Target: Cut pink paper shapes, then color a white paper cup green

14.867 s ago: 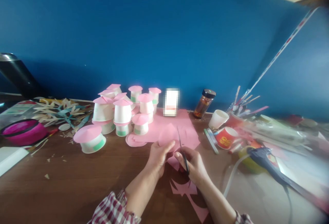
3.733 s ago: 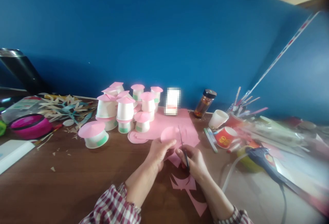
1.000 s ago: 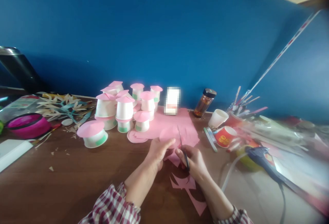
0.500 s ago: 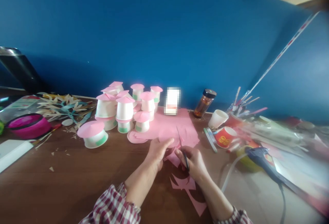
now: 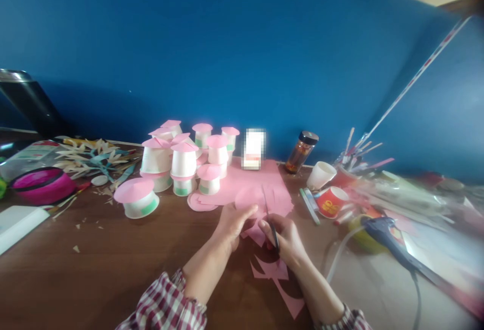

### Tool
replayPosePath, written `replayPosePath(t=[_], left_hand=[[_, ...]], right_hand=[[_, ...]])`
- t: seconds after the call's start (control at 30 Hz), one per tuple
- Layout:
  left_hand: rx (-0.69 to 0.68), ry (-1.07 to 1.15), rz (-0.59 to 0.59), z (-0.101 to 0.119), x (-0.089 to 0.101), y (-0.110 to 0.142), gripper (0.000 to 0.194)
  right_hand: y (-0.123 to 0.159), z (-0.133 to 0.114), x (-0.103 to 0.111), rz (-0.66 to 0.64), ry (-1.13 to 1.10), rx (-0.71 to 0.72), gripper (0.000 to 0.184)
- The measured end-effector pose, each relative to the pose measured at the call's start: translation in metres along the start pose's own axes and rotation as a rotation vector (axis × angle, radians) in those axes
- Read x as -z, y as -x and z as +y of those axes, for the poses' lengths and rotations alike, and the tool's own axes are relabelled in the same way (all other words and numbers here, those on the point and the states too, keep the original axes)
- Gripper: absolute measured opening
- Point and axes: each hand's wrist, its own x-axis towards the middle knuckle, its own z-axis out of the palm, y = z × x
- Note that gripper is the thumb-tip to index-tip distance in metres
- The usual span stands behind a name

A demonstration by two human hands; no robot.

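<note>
My left hand [image 5: 231, 224] pinches a round piece of pink paper [image 5: 247, 198] just above the brown table. Close to its right, my right hand [image 5: 285, 238] grips a pair of dark scissors [image 5: 269, 216] whose blades point up and away into that paper. Pink offcuts [image 5: 278, 279] lie on the table under and in front of my right wrist. Behind my hands lies a larger pink sheet [image 5: 260, 184].
A cluster of upturned white cups with pink paper tops [image 5: 181, 164] stands at the back left. A glue gun [image 5: 391, 236] with its cord lies at the right, near red and white cups [image 5: 329, 201] and a jar [image 5: 301, 152]. A magenta bowl [image 5: 41, 186] sits far left.
Both hands stay at the same spot. The pink round has turned a little in my left fingers and the scissor blades have shifted slightly against it.
</note>
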Motion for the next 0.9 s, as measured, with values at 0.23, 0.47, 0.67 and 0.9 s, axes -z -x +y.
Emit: replayPosePath(t=[0.23, 0.47, 0.67, 0.9], left_hand=[[-0.006, 0.066, 0.057, 0.005, -0.0052, 0.0057, 0.024], [-0.021, 0.079, 0.035, 0.0035, -0.0047, 0.0057, 0.029], [0.018, 0.061, 0.023, 0.0029, -0.0035, 0.004, 0.028], [0.015, 0.084, 0.042, 0.0031, -0.0039, 0.004, 0.028]], right_hand=[[-0.0001, 0.0019, 0.0002, -0.006, 0.009, -0.003, 0.032], [-0.0006, 0.0028, -0.0012, 0.019, 0.016, 0.001, 0.031], [-0.0006, 0.0015, -0.0015, 0.021, 0.026, 0.009, 0.031], [-0.0005, 0.0041, -0.0018, 0.042, 0.046, 0.025, 0.034]])
